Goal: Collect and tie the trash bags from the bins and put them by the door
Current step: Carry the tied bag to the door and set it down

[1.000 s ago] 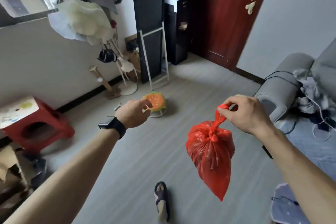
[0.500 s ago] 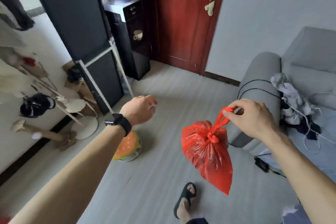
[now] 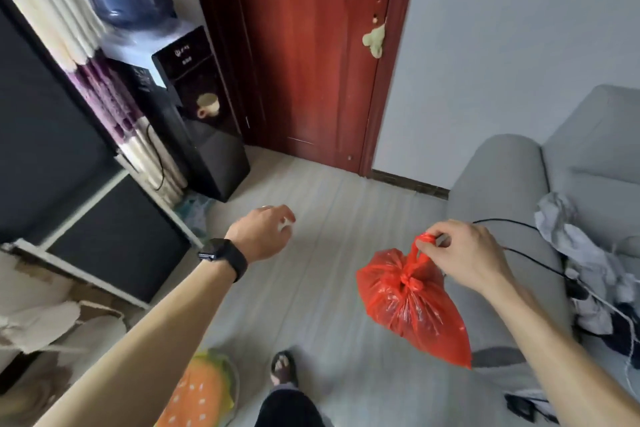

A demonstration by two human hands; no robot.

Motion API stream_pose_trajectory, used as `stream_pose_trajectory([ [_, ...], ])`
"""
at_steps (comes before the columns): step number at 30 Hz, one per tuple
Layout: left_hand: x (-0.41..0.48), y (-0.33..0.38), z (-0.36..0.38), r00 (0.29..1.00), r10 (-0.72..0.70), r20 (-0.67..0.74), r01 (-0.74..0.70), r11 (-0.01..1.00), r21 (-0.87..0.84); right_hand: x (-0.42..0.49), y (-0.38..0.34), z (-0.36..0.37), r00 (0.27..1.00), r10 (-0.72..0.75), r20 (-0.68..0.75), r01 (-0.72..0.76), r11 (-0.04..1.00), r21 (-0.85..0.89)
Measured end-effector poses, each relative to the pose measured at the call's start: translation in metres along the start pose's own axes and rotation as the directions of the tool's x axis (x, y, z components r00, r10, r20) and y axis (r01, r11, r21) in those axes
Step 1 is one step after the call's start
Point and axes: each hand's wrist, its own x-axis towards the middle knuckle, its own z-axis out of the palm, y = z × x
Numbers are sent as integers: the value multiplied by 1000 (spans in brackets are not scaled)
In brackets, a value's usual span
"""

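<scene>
- In mid-air above the pale grey floor (image 3: 329,253), just beside the grey sofa arm (image 3: 502,184), hangs a knotted red plastic trash bag (image 3: 412,308), still well apart from the dark red wooden door (image 3: 311,45) ahead.
- The bag looks light and soft. Its thin glossy film sags to a point below the knot (image 3: 408,282) and would probably tear if snagged or dragged.
- The film looks slippery, so the best hold is likely the twisted loop (image 3: 420,246) above the knot, not the bulging body.
- The right hand (image 3: 464,256) pinches that loop between thumb and curled fingers, knuckles up and arm stretched forward. The bag dangles free beneath it.
- The left hand (image 3: 263,232) reaches forward at about the same height, back upward. Its fingers are loosely curled with nothing plainly in them, and a black wristwatch (image 3: 225,255) sits on the wrist.
</scene>
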Motion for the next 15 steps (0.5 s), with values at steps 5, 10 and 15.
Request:
stream_pose_trajectory([
  [5, 177, -4, -26, 992, 110, 60, -114, 992, 55, 146, 7, 15, 992, 116, -49, -119, 990, -71],
  [10, 311, 23, -51, 967, 206, 153, -228, 963, 145, 253, 16, 14, 971, 237, -25, -238, 968, -84],
  [15, 448, 86, -62, 927, 322, 191, -364, 894, 260, 360, 52, 11, 957, 291, 17, -291, 957, -4],
])
